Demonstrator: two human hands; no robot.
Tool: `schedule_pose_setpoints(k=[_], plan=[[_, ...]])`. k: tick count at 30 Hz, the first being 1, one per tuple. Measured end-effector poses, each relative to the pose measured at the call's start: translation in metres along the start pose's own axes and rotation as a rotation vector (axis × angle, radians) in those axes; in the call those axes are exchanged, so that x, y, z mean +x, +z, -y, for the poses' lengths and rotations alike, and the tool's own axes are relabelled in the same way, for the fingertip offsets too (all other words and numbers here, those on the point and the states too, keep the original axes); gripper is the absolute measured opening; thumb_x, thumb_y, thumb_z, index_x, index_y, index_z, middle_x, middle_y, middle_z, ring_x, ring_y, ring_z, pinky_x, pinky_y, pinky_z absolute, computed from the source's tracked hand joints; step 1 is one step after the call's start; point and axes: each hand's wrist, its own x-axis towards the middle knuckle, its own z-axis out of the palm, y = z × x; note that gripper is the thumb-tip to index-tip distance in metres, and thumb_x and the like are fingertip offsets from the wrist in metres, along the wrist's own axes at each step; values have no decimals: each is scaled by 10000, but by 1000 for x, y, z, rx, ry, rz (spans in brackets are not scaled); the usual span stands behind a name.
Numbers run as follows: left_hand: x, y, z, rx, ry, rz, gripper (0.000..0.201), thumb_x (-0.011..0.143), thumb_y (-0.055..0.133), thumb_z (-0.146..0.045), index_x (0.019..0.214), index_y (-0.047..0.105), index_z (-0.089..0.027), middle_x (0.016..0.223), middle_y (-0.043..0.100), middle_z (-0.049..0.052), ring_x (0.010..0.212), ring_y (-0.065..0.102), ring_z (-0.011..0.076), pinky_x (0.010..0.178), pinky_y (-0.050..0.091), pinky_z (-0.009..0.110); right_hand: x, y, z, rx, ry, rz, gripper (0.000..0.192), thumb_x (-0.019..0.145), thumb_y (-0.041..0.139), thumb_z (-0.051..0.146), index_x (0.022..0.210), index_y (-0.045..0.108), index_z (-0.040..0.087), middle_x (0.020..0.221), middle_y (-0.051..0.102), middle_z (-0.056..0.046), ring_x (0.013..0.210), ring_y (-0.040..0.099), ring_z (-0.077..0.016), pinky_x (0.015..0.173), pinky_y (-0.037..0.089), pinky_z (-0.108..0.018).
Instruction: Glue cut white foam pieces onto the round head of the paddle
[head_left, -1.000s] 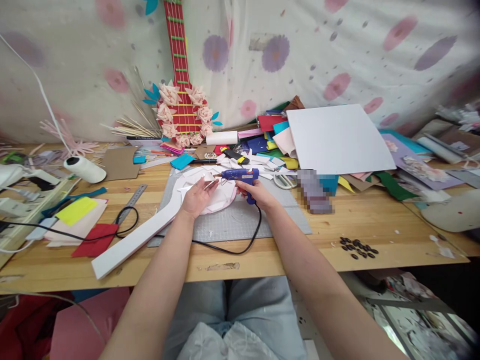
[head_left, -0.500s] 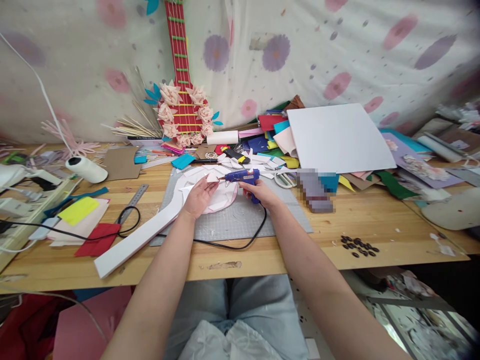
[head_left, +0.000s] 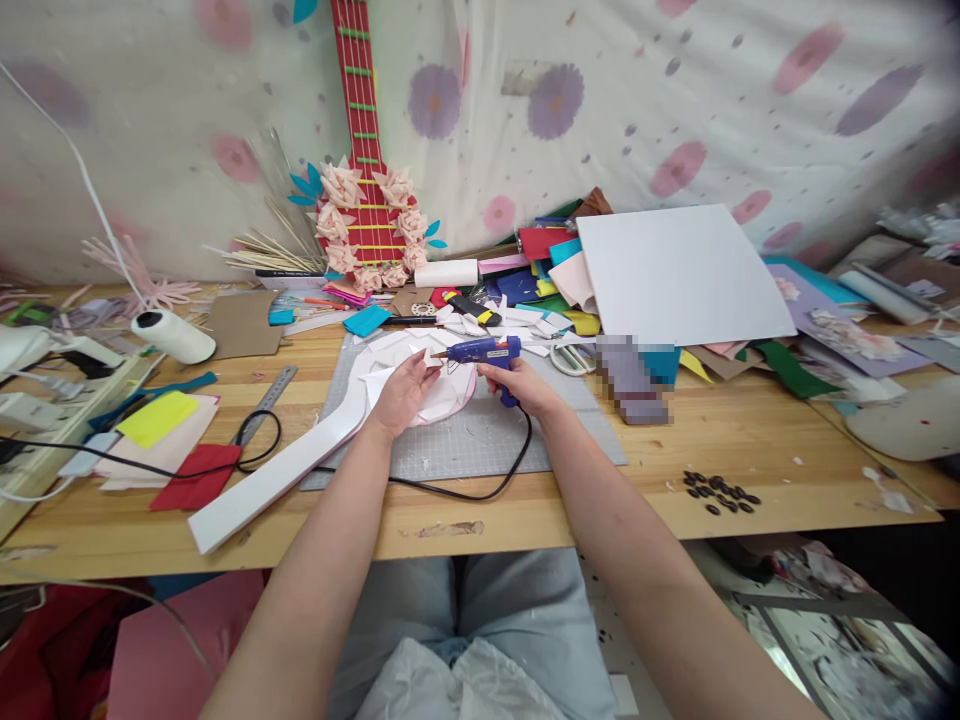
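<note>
A blue hot glue gun (head_left: 484, 350) is gripped in my right hand (head_left: 523, 385), its nozzle pointing left. My left hand (head_left: 406, 393) pinches a small white paper piece (head_left: 433, 357) close to that nozzle; whether they touch I cannot tell. Beneath both hands lies a white guitar-shaped cutout (head_left: 277, 485), its long neck reaching toward the front left. White paper pieces cover its rounded body (head_left: 450, 398), which has a pink edge. It rests on a grey cutting mat (head_left: 480, 455). The gun's black cord (head_left: 457, 493) loops across the mat's front.
A red guitar decorated with pink paper flowers (head_left: 367, 215) leans against the back curtain. Scissors (head_left: 574, 360), a box cutter (head_left: 471, 308) and a large white board (head_left: 682, 275) lie behind the mat. Black beads (head_left: 720, 492) are at right, a metal ruler (head_left: 274, 393) and power strip (head_left: 67, 430) at left.
The white paper piece in my left hand has turned slightly, and the fingers have shifted a little. The glue gun stays at nearly the same place beside it.
</note>
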Motion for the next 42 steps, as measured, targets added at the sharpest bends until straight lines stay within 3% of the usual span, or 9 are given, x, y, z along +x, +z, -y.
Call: schedule_pose_setpoints(k=[7,16,25,32,37,42], plan=[[0,1,-1,-8,3,-39,245,744,685,-225,975,637,-156,927,679,32,911,626,123,1017,377,308,-2,-1,0,37,4,60,379,615,722,523,647,568,178,526,508,27,521,460,-100,539,349,-258],[-3,4,-2,-16,26,11,264,729,694,-231,977,640,-159,963,689,42,956,631,140,1060,358,341,0,-1,-2,54,18,33,385,588,740,518,656,571,179,518,487,37,508,447,-96,528,363,-256],[-4,5,-3,-39,45,-21,181,759,648,-235,929,647,-175,879,712,40,963,650,171,1080,353,407,2,-5,-3,14,41,-6,392,580,738,531,604,554,186,497,493,30,498,438,-100,507,352,-262],[-3,4,-20,-5,190,-25,264,731,664,-379,895,666,-172,939,704,72,1021,629,209,1073,362,432,2,-7,-2,126,21,-63,355,585,743,509,709,643,192,734,659,-37,617,519,-125,544,414,-258],[-1,-4,-55,318,369,-52,450,631,748,-424,1030,647,-242,1140,645,44,1128,560,214,1076,343,399,3,-12,0,223,19,-166,365,566,746,520,680,626,195,719,649,-32,568,462,-100,508,394,-242],[-7,-7,-82,1148,285,23,668,556,782,-434,1167,598,-235,1296,527,68,1236,447,268,1094,292,406,5,-13,-2,202,15,-174,373,570,738,533,658,607,195,708,642,-29,545,453,-93,494,384,-244]])
